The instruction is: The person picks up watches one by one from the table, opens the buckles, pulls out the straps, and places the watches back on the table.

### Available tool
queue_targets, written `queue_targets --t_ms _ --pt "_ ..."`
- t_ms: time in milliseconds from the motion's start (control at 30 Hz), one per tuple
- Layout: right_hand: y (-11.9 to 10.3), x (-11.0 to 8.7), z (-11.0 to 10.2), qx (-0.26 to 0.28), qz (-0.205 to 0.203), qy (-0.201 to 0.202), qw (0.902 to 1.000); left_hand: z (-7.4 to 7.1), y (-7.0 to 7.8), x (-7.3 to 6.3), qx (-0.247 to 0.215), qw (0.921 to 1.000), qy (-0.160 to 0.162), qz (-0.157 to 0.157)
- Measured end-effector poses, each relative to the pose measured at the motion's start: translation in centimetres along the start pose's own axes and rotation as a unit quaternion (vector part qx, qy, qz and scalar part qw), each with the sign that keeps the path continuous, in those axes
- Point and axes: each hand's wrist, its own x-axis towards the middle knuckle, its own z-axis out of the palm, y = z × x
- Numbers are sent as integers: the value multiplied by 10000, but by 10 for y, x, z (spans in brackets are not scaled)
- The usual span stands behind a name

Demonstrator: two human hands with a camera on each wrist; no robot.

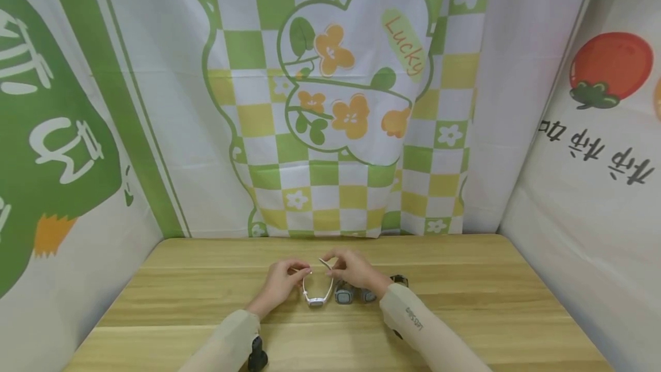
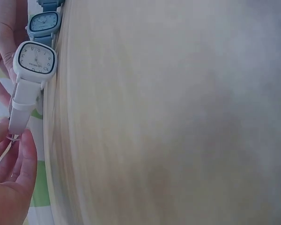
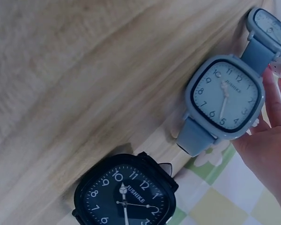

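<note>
A white wristwatch (image 1: 316,302) stands over the table with its strap unfastened and both strap halves rising from the case. My left hand (image 1: 281,281) pinches the buckle end between thumb and fingers; in the left wrist view the left hand (image 2: 13,190) is at that buckle, below the white strap loop (image 2: 24,104). With thumb and forefinger, my right hand (image 1: 356,268) holds the other strap half near its tip. Beside it stand a blue-grey watch (image 1: 344,295) and a second one (image 1: 368,295), partly behind the right wrist.
A black watch (image 3: 126,194) is at the right end of the row, partly hidden by my right arm in the head view. The wooden table (image 1: 217,280) ends at a checked curtain (image 1: 320,200). Printed cloth walls (image 1: 583,200) flank both sides.
</note>
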Motion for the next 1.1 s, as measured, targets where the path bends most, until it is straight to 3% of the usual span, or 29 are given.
queue_targets --t_ms 333,667,1100 --pt "3 1 -1 -87 87 -84 9999 -2 -4 8 245 9985 -379 309" --pt "5 4 1 -141 119 -138 9997 -5 -5 16 237 9976 -632 125" --pt "5 4 2 -242 13 -27 9997 -10 -7 14 553 9958 -691 229"
